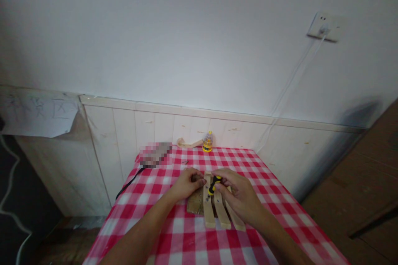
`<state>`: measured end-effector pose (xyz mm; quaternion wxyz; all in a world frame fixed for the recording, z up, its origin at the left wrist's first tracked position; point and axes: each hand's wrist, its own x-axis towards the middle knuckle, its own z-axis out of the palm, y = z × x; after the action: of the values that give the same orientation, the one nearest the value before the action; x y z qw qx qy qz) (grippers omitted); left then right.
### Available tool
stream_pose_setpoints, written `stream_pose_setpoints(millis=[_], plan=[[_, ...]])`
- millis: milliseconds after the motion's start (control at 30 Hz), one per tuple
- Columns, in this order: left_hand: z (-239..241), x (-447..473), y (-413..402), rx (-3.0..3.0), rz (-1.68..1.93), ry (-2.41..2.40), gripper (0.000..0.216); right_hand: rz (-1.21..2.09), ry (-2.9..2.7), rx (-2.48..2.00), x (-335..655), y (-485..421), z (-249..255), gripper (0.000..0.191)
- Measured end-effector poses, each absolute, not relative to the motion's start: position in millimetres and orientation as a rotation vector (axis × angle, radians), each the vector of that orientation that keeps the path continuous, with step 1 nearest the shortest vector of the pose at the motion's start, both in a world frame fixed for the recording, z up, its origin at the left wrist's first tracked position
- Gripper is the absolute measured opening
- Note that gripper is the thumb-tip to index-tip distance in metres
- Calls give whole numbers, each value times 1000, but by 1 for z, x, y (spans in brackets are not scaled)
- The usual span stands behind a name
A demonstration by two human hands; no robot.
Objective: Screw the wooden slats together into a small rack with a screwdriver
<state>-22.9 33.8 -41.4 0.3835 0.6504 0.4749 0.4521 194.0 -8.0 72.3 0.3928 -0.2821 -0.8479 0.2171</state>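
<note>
On the red-and-white checked tablecloth (273,215) lies a small wooden piece made of pale slats (209,213) fixed to a darker board (195,203). My right hand (238,192) is closed round a black-and-yellow screwdriver (213,185), whose tip points down at a slat. My left hand (187,183) rests on the top left corner of the wooden piece, fingers curled and pressing on it.
A yellow bit holder (207,142) and a curved wooden piece (188,143) stand at the table's far edge by the white panelled wall. A blurred object (154,154) with a black cable (129,184) lies at the far left. A wall socket (325,26) with a white cord is upper right.
</note>
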Motion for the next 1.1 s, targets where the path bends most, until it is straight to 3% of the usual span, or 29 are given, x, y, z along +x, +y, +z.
stream_pose_setpoints(millis=[467,1100], plan=[[-33,-33,25,1566,987,1128,71,492,-2080,-798,195,-18,57,33],[-22,-23,20,1444,961,1122,67,406,-2029,-872,186,-14,57,22]])
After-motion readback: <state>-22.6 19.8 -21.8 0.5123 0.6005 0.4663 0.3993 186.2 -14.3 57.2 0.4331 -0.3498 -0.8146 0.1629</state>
